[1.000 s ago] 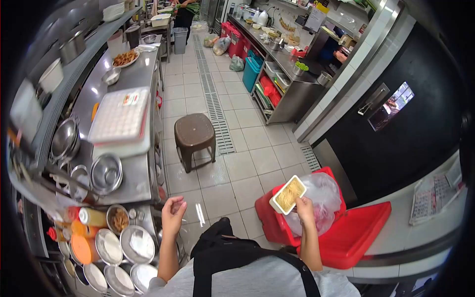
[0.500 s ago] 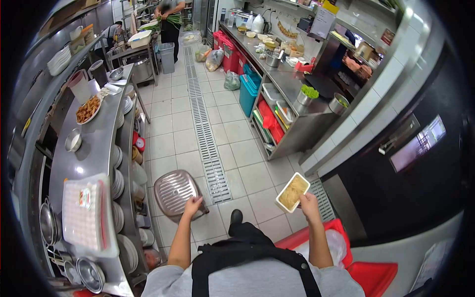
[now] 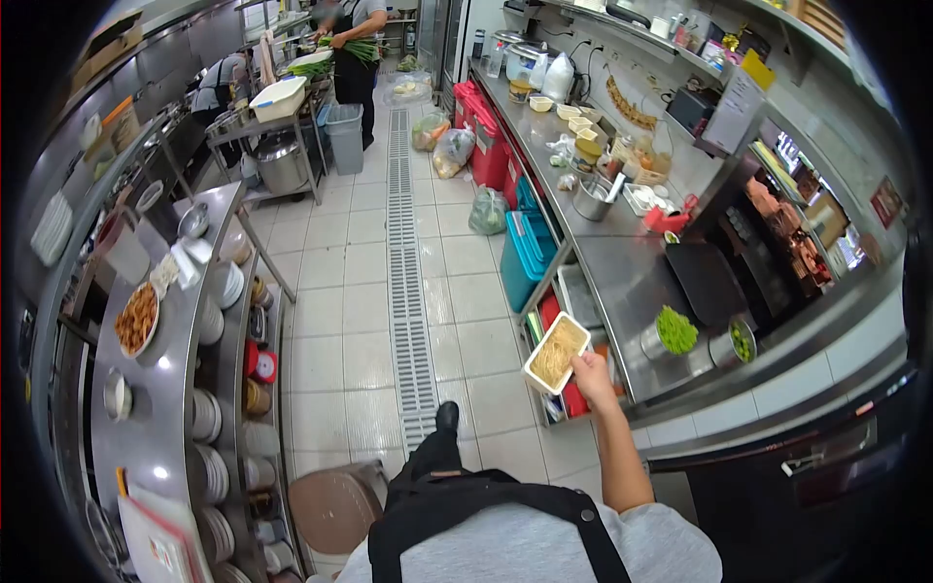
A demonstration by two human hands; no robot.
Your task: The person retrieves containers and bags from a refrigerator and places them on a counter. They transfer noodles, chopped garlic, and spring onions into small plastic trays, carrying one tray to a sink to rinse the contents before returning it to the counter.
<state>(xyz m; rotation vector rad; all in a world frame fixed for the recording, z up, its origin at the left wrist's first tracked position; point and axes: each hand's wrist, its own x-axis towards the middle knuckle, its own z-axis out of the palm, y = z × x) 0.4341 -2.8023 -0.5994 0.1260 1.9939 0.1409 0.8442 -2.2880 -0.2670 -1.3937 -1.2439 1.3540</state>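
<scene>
My right hand (image 3: 594, 379) grips the near right edge of a white rectangular tub (image 3: 557, 353). Pale, stringy food fills the tub, which is held out ahead over the floor, beside the right counter's shelves. My left hand is out of the frame. A brown stool (image 3: 333, 509) stands on the floor at my lower left.
The left steel counter (image 3: 160, 418) bears a plate of fried food (image 3: 137, 319) and a small bowl (image 3: 119, 398). The right counter (image 3: 622, 267) holds pots and greens (image 3: 676, 330). Teal bin (image 3: 525, 257), bags (image 3: 488, 211) and a co-worker (image 3: 356, 58) are ahead.
I have moved forward along the floor drain, with the tub still in my right hand. My left hand has left the view. The stool is now nearer the bottom edge.
</scene>
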